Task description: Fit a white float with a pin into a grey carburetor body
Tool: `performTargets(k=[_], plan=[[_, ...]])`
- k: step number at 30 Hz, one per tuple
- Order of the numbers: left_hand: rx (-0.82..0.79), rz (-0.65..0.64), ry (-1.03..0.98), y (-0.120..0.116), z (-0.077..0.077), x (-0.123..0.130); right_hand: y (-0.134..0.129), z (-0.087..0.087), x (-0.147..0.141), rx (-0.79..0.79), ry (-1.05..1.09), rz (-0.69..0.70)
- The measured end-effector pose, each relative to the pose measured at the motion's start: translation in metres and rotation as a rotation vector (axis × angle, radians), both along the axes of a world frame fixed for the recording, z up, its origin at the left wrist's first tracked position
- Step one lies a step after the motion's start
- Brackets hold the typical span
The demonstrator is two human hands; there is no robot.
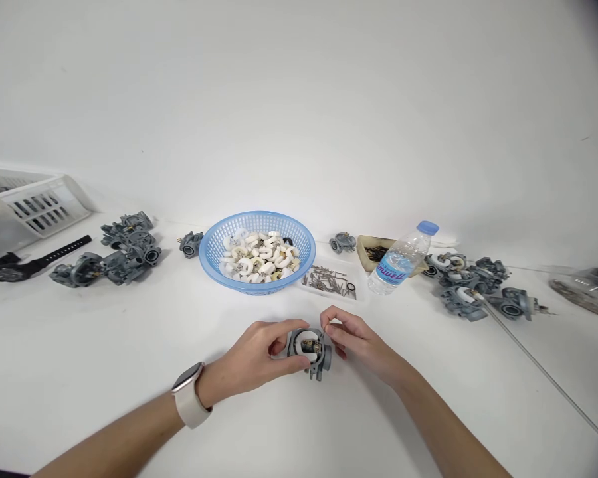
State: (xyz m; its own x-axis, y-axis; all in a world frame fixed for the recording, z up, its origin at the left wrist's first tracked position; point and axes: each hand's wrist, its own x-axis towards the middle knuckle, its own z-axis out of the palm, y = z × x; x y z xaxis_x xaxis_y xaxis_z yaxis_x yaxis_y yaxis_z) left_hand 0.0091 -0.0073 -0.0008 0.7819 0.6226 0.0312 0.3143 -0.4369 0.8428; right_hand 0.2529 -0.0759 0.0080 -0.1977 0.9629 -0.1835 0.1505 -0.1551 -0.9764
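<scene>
A grey metal carburetor body [325, 358] with a white ring-shaped float [301, 340] inside it rests on the white table at the centre. My left hand [259, 352] grips it from the left, thumb at its lower rim and fingers at its upper rim. At its upper right edge is my right hand [353, 338], thumb and index finger pinched together. What sits between those fingertips is too small to make out. Brass parts show in the middle of the body.
A blue basket [208, 271] of white floats stands behind the hands. Right of it are a tray [346, 297] of metal pins, a small box [361, 251] and a tilted water bottle [401, 260]. More carburetors [129, 255] lie left and right. A thin rod [548, 378] crosses the right side.
</scene>
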Motion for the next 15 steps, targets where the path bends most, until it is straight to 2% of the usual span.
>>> performTargets(k=[15], plan=[[-0.033,-0.013,-0.028,-0.0012,-0.0028,0.0022,0.0004,-0.0002,0.0017,-0.002,0.027,0.031]])
